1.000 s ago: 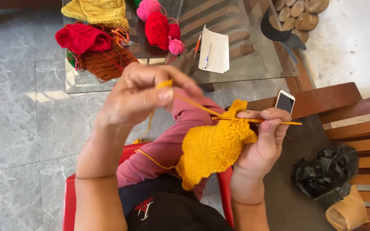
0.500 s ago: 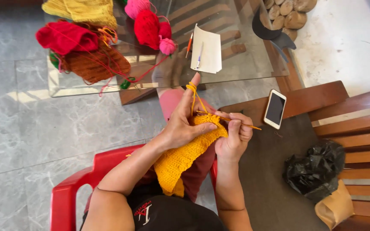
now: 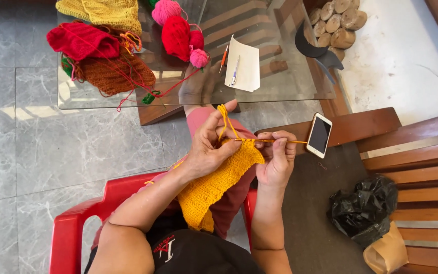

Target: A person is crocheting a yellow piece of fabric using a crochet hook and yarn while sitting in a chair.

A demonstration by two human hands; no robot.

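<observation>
My left hand [image 3: 209, 144] pinches the top edge of a yellow crocheted piece [image 3: 214, 185] that hangs down over my lap. Yellow yarn [image 3: 224, 119] loops over its raised index finger. My right hand [image 3: 276, 160] grips a thin orange crochet hook [image 3: 285, 141] that lies level, its tip in the top row of the piece. The two hands nearly touch above my pink-clad knee.
I sit on a red plastic chair [image 3: 84, 213]. Ahead, a glass table [image 3: 285, 76] carries red, orange and yellow crocheted pieces, pink and red yarn balls [image 3: 176, 33], paper and a pen [image 3: 243, 63]. A phone [image 3: 319, 134] lies on a wooden bench at right, above a black bag [image 3: 363, 208].
My left hand has dropped from its raised pull of yarn and come down onto the piece. The hands have closed together, and the view has shifted.
</observation>
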